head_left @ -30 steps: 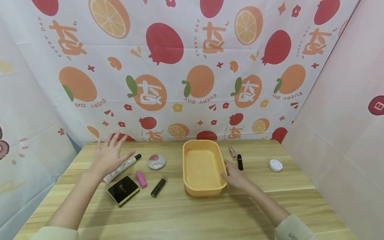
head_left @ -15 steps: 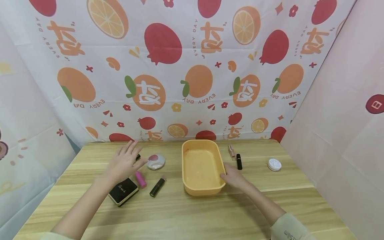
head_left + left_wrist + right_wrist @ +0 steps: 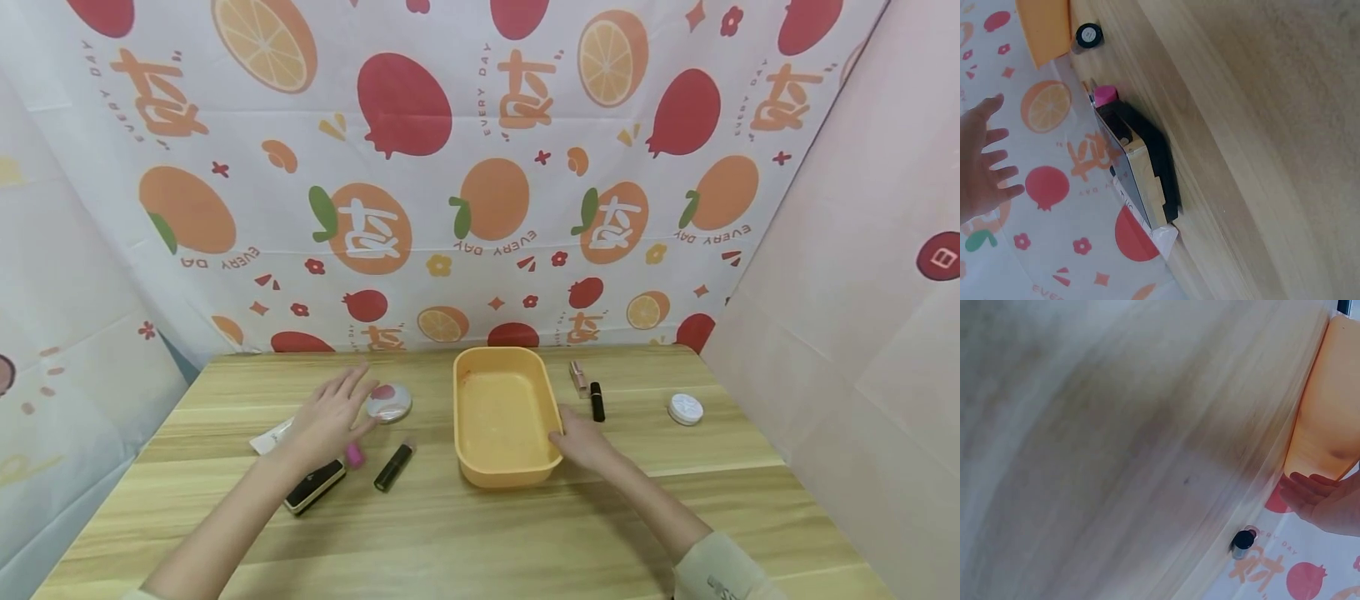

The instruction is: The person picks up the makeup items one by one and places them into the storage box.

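My left hand (image 3: pixel 330 421) hovers with spread fingers, its fingertips right at a round white compact (image 3: pixel 390 404) in the head view. Below it lie a black case with gold edges (image 3: pixel 318 487), a pink tube (image 3: pixel 355 455) and a white tube (image 3: pixel 270 437), all partly hidden by the hand and forearm. The left wrist view shows the same hand (image 3: pixel 985 165) with its fingers apart and nothing between them. My right hand (image 3: pixel 585 440) grips the right wall of a yellow plastic tub (image 3: pixel 545 375), thumb over the rim, fingers along the outside.
A dark lipstick (image 3: pixel 393 467) lies between the case and the tub. Right of the tub are a pink lipstick (image 3: pixel 578 376), a black tube (image 3: pixel 597 402) and a round white tin (image 3: pixel 686 409). A fruit-printed cloth (image 3: pixel 420 308) hangs behind the table's far edge.
My left hand has moved right and toward the round compact, from over the white tube. My right hand has stayed at the tub, which stands in place.
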The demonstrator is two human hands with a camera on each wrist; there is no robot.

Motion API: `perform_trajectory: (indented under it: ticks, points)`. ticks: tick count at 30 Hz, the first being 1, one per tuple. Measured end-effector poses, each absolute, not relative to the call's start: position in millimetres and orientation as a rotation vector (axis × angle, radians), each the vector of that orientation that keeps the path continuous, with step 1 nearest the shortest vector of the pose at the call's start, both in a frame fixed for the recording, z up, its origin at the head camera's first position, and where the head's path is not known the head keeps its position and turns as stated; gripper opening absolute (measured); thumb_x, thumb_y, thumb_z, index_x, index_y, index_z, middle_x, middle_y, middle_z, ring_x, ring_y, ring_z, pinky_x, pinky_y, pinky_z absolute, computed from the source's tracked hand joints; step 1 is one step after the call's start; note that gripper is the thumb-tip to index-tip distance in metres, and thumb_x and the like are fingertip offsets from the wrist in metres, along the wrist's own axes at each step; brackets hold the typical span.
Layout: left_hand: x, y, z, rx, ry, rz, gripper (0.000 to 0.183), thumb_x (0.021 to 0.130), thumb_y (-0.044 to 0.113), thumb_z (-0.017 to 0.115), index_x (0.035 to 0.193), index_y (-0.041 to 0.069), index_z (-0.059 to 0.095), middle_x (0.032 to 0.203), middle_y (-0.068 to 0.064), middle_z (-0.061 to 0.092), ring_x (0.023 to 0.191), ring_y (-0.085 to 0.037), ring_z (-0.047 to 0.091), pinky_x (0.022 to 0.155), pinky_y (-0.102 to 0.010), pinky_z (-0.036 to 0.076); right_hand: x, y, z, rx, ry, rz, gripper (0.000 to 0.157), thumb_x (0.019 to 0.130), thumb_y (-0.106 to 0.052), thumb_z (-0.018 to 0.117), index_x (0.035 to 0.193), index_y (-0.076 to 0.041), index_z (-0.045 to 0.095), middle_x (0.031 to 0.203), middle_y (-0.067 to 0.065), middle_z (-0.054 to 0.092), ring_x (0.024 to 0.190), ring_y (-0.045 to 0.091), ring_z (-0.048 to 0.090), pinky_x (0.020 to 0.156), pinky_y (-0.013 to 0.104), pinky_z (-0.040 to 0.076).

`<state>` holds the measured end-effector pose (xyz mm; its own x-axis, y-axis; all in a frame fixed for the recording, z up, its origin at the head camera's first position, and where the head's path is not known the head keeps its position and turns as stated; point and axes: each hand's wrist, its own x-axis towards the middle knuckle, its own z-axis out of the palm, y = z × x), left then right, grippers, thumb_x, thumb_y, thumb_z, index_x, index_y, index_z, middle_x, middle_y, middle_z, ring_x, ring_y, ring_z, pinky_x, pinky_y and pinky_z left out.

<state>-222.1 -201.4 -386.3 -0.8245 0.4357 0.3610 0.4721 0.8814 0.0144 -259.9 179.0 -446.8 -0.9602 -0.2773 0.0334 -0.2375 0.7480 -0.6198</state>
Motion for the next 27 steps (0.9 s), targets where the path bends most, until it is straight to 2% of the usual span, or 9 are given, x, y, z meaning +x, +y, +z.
perform_trajectory:
  ticks: [8,18,22,27]
  points:
    - [-215,-192,-391,-0.71,-2.695,-0.137,0.049,0.082,0.026,0.069,0.122,0.003,0.052,0.126,-0.023,0.048,0.115,-0.043,0.044,0.085,-0.06,0.039,-261,177,-447,-0.395,2.875,-1.019,0.05,0.085,-0.01,0.055,0.13,0.006,0.041,0.1,0.012,0.062,0.081,0.02,0.06,0.077,0.044,0.048]
    - [-209,-181,-401,-0.737,-2.759,-0.146,0.043,0.083,0.026,0.067,0.115,-0.002,0.059,0.118,-0.02,0.055,0.11,-0.04,0.049,0.088,-0.054,0.04,-262,176,-447,-0.399,2.865,-1.039,0.049,0.085,-0.009,0.053,0.13,0.007,0.041,0.098,0.011,0.062,0.079,0.019,0.06,0.075,0.043,0.049]
    - [-206,-176,-404,-0.747,-2.861,-0.229,0.044,0.083,0.028,0.067,0.114,-0.002,0.059,0.116,-0.02,0.056,0.103,-0.038,0.054,0.076,-0.051,0.047,-262,177,-448,-0.395,2.865,-1.052,0.05,0.084,-0.009,0.054,0.13,0.006,0.041,0.099,0.012,0.062,0.08,0.02,0.061,0.076,0.042,0.049]
    - [-203,-171,-407,-0.69,-2.939,-0.321,0.047,0.081,0.025,0.069,0.116,-0.003,0.056,0.116,-0.023,0.055,0.102,-0.042,0.053,0.068,-0.049,0.05,-262,177,-448,-0.402,2.862,-1.052,0.05,0.084,-0.008,0.054,0.13,0.006,0.041,0.102,0.014,0.062,0.083,0.022,0.061,0.078,0.045,0.048]
